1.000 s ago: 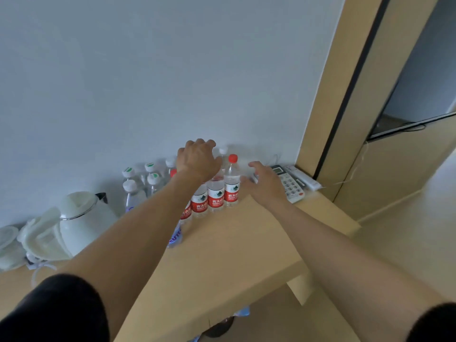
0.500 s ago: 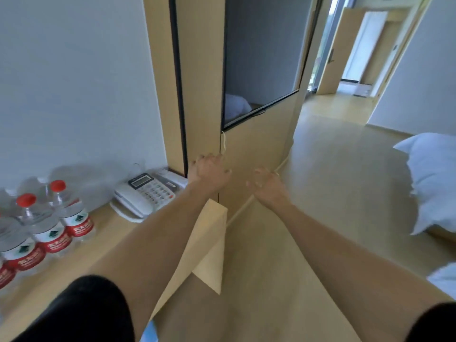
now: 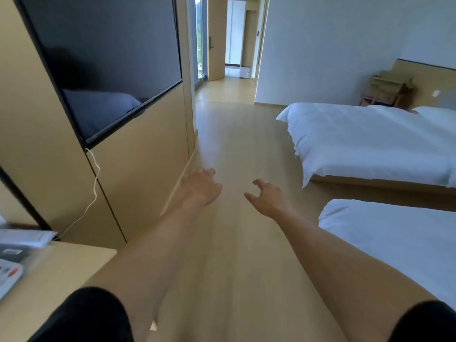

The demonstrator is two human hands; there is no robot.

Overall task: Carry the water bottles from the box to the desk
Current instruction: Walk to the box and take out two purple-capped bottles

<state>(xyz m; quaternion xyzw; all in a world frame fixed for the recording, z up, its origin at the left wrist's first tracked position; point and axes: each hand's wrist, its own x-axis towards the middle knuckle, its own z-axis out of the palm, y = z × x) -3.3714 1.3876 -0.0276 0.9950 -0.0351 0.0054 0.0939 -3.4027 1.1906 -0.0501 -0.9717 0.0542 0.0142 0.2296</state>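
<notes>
Over the floor (image 3: 237,149), both arms out: left hand (image 3: 201,187) and right hand (image 3: 267,197) empty, fingers loosely curled; desk (image 3: 54,275) corner at lower left, phone (image 3: 9,272) on it

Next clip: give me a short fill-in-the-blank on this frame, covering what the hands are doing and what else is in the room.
1. Both hands, the left hand and the right hand, hold ____.
2. The beds are covered in ____ bedding.
3. The dark television is mounted on the person's ____ side.
4. At the lower left, on the desk, lies part of a ____.

Missing words: nothing; white; left; telephone
</notes>
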